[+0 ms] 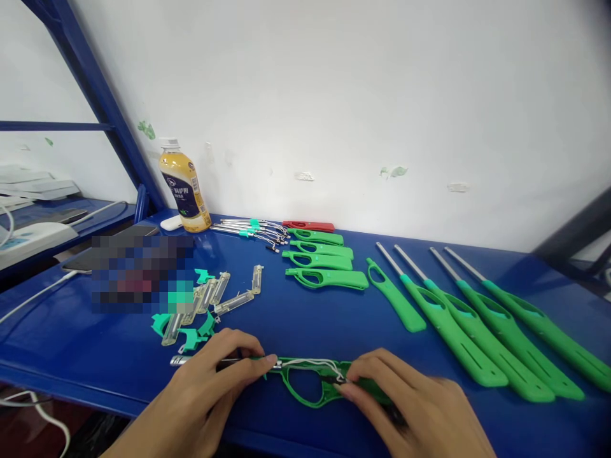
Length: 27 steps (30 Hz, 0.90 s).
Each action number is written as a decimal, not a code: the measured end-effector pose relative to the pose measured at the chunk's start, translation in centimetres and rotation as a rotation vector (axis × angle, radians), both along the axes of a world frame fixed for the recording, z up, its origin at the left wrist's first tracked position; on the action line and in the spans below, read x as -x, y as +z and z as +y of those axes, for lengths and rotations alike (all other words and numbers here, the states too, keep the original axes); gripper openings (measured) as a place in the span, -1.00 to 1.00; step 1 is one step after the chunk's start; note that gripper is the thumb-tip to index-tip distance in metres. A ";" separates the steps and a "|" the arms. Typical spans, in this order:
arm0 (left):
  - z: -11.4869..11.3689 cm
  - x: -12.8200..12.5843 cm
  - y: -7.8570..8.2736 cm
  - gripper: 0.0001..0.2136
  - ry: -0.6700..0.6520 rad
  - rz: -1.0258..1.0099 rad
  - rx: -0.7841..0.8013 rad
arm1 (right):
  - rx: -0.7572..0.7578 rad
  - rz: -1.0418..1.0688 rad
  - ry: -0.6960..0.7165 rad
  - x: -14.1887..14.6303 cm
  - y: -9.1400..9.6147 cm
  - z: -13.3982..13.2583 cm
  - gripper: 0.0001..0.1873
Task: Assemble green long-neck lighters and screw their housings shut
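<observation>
In front of me lies a green lighter half-shell (329, 369), open side up, with a round trigger loop. My left hand (214, 378) pinches a metal lighter tube (179, 360) where it meets the shell's left end. White wires (310, 362) run from the tube along the shell towards a small black piece (335, 380). Thumb and fingers of my right hand (405, 397) close on that black piece, over the shell. The right part of the shell is hidden under this hand.
Behind are several green half-shells (329, 278), a red one (310, 226) and wired metal tubes (238, 226). Clear fuel tanks (233, 302) and teal triggers (191, 339) lie left. Lighters with tubes (458, 318) lie right. A drink bottle (186, 191) stands by the wall.
</observation>
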<state>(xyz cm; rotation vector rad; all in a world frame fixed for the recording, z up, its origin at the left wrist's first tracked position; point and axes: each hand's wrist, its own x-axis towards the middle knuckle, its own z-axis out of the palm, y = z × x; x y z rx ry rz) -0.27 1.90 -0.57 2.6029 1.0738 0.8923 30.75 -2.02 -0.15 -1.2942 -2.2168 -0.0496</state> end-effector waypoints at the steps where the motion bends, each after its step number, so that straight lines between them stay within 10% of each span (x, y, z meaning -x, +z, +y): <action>1: 0.0 0.0 0.0 -0.55 -0.001 -0.003 -0.004 | 0.008 0.006 -0.001 0.0 0.0 0.0 -0.77; 20: -1.2 0.0 1.0 -0.66 0.189 0.040 -0.076 | 0.003 0.012 0.058 -0.6 -0.5 -0.2 -0.73; 27: 0.5 3.4 3.0 -0.83 0.360 -0.049 -0.239 | -0.012 0.019 0.057 -0.7 -0.4 -0.5 -0.74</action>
